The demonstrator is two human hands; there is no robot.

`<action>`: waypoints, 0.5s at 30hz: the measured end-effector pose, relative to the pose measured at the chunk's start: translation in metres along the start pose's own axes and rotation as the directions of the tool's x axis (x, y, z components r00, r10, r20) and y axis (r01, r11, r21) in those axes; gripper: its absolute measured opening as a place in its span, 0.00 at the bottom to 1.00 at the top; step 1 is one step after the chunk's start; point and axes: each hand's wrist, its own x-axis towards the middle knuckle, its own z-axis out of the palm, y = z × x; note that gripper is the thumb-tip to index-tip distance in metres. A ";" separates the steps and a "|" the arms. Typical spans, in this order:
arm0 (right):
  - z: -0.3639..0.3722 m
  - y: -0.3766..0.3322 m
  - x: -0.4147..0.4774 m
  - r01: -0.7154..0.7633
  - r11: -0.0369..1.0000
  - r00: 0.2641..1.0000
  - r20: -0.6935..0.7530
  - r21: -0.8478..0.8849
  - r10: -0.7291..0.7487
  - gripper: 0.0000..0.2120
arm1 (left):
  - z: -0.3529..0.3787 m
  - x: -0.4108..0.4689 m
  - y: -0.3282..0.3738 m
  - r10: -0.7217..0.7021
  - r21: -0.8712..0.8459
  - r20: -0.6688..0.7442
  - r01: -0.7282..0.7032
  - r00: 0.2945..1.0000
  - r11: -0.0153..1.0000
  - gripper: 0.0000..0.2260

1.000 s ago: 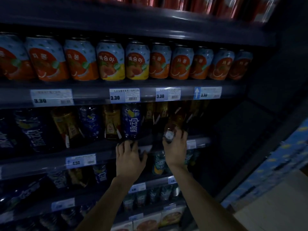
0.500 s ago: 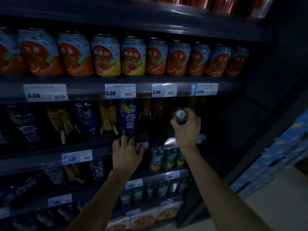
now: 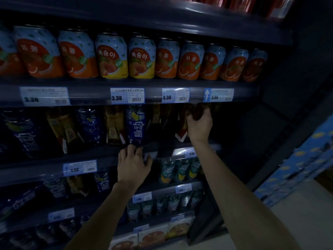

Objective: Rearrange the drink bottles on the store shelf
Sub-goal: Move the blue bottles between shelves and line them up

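The main hazard is judged to be a toppled row. The brown bottle [image 3: 196, 112] is held at the right end of a tightly packed line on the middle shelf [image 3: 100, 156]. If it is pushed in at an angle, the dark neighbouring bottles [image 3: 156, 120] could be struck and tipped. Little headroom is left under the price-tag rail [image 3: 180, 95] of the can shelf above, so the bottle's top could be knocked there. A slip is also possible, since only the upper part is held and the weight hangs below. The dim light makes any free gap hard to judge.

The brown bottle's upper part is enclosed by the grip of the right hand [image 3: 199, 127], with fingers curled round it from the front, just beneath the rail. Its lower body is hidden behind the hand and wrist, so it cannot be told whether the base is already set down.

The grip of the left hand [image 3: 132, 165] is apart: its fingers are laid on the shelf's front lip, just below the base of the blue bottle [image 3: 136, 123], and nothing is held.
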 end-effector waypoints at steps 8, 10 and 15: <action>0.002 0.045 -0.019 -0.266 0.964 0.952 0.160 0.025 0.259 0.22 | -0.003 0.000 -0.002 0.017 0.013 0.018 -0.017 1.000 1.000 0.20; 0.003 0.051 -0.023 -0.266 0.964 0.949 0.168 -0.017 0.265 0.21 | -0.003 0.000 -0.002 0.015 0.008 0.032 -0.015 0.999 1.000 0.21; 0.013 0.050 -0.015 -0.293 0.950 0.945 0.121 -0.104 0.305 0.24 | -0.002 0.000 -0.001 0.014 0.032 0.028 -0.014 1.000 0.999 0.20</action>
